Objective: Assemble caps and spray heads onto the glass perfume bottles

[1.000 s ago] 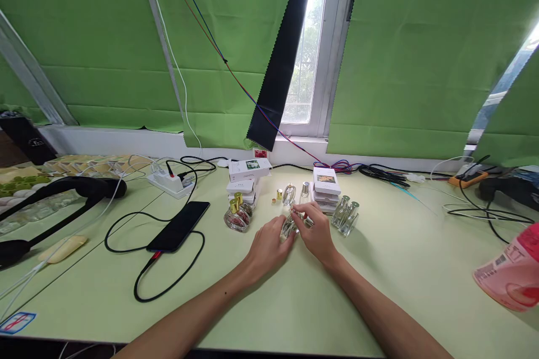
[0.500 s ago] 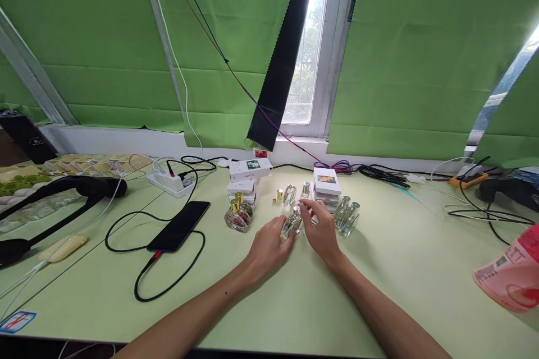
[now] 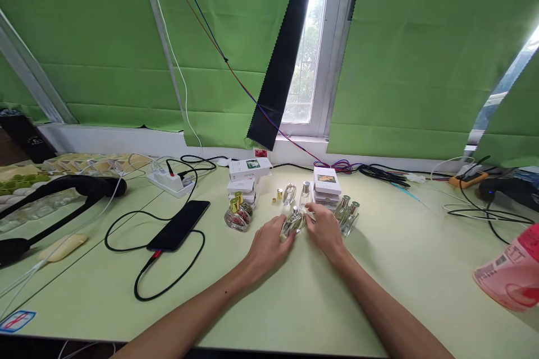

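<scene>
My left hand [image 3: 269, 244] is closed around a small clear glass perfume bottle [image 3: 292, 223] with a silvery neck, holding it upright on the table. Just right of it is my right hand [image 3: 325, 230], its fingers bent together beside a slim upright bottle with a silver top [image 3: 305, 193]; what they pinch is too small to make out. Behind my left hand stands an oval clear bottle [image 3: 289, 194], with a gold cap [image 3: 279, 194] beside it.
Gold-capped bottles [image 3: 238, 216] stand left, before stacked white boxes [image 3: 242, 186]. More white boxes [image 3: 327, 182] and silver-capped bottles [image 3: 347, 216] are on the right. A phone [image 3: 180, 226] on a black cable lies left; a pink package [image 3: 509, 275] stands far right.
My right hand has drawn back from the top of the held bottle and shifted slightly right and down. My left hand keeps the bottle in place.
</scene>
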The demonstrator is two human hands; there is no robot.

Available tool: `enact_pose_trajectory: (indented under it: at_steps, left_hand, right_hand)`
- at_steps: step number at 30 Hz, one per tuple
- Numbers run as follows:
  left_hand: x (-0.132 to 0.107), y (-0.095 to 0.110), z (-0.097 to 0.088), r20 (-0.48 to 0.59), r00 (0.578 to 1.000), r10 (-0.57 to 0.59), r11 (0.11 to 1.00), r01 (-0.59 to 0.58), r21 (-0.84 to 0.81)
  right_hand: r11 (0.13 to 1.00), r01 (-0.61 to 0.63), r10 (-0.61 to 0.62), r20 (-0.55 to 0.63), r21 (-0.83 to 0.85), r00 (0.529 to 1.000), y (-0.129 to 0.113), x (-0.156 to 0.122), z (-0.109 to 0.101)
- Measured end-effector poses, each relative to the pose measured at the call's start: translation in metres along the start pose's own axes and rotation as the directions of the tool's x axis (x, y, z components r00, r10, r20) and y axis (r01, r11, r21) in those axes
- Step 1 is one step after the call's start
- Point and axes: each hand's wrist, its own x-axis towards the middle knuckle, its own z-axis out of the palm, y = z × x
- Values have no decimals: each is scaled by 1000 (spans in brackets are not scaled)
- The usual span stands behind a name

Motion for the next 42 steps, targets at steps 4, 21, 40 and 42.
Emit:
enact_pose_trajectory:
  at_steps: [4,21,40,42]
  left_hand:
    - [-1,0,0,3,1000,-3,1000,3,0]
    - [0,0,0,-7,1000,-1,1000,1,-4]
    - [0,1,-2,6,1000,-1,1000,1,-21]
    - [0,1,-2,6,1000,-1,1000,1,-19]
  right_hand:
    - [997,-49,53,85,-54,995,-1,-1,-2]
    - [990,76,-70,-56,117,996,6,1,7]
    - [866,248,-95,-342,435,935,-11,-1,-1]
    - [854,265,-98,-362,447,927,-12,-1,-2]
